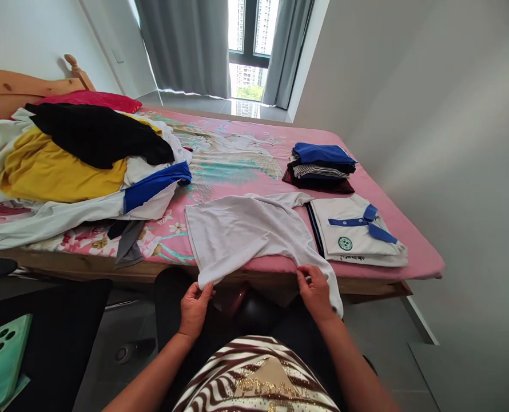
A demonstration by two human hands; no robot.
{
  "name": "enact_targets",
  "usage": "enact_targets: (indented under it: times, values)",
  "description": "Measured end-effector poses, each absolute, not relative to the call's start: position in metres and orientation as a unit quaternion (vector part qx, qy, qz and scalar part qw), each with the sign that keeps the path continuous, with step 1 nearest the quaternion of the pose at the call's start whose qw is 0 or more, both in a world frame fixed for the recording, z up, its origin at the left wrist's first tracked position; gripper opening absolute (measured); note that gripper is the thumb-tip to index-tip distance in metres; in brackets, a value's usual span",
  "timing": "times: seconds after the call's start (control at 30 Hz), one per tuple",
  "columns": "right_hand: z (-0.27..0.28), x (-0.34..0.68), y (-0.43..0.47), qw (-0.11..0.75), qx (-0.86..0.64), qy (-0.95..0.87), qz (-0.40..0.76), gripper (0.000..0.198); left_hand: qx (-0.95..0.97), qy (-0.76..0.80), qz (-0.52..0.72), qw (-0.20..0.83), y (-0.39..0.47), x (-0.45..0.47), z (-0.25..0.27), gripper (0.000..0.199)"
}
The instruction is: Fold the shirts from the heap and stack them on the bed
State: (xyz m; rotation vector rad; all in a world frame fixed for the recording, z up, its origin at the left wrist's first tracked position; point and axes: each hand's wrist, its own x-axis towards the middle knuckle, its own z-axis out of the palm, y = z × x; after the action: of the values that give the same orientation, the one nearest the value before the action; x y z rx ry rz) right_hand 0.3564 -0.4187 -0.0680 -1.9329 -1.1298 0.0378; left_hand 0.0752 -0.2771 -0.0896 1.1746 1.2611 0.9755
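A white long-sleeved shirt (246,229) lies spread sideways on the bed's near edge, its hem to the left and one sleeve hanging over the edge at the right. My left hand (195,306) pinches the near corner of the hem. At the near shoulder or armpit, my right hand (314,290) has thumb and fingers closed on the fabric. The far sleeve reaches towards a folded white polo shirt (344,223) with a blue collar and a round green badge, which lies on top of other folded clothing.
A loose heap of clothes, including a black garment (100,131) and a yellow one (61,171), covers the bed's left. A folded stack (323,163) sits at the far right. A green phone (6,355) rests on a black surface at lower left.
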Motion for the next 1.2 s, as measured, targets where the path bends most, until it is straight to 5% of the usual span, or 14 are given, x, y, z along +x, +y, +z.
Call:
enact_targets:
  times: [0.3, 0.57, 0.9, 1.2]
  values:
    - [-0.096, 0.368, -0.370, 0.262, -0.820, -0.503, -0.080, 0.030, 0.475, 0.498, 0.447, 0.571, -0.259, 0.065, -0.050, 0.033]
    - [-0.088, 0.375, -0.364, 0.188, -0.830, -0.518, -0.093, 0.021, 0.500, 0.521, 0.381, 0.578, -0.269, 0.056, -0.058, 0.034]
    - [-0.080, 0.383, -0.386, 0.362, -0.785, -0.496, -0.079, 0.022, 0.464, 0.547, 0.370, 0.591, -0.287, 0.058, -0.057, 0.035]
    - [-0.068, 0.418, -0.435, 0.254, -0.683, -0.684, -0.045, 0.020, 0.485, 0.549, 0.301, 0.610, -0.317, 0.036, -0.068, 0.032]
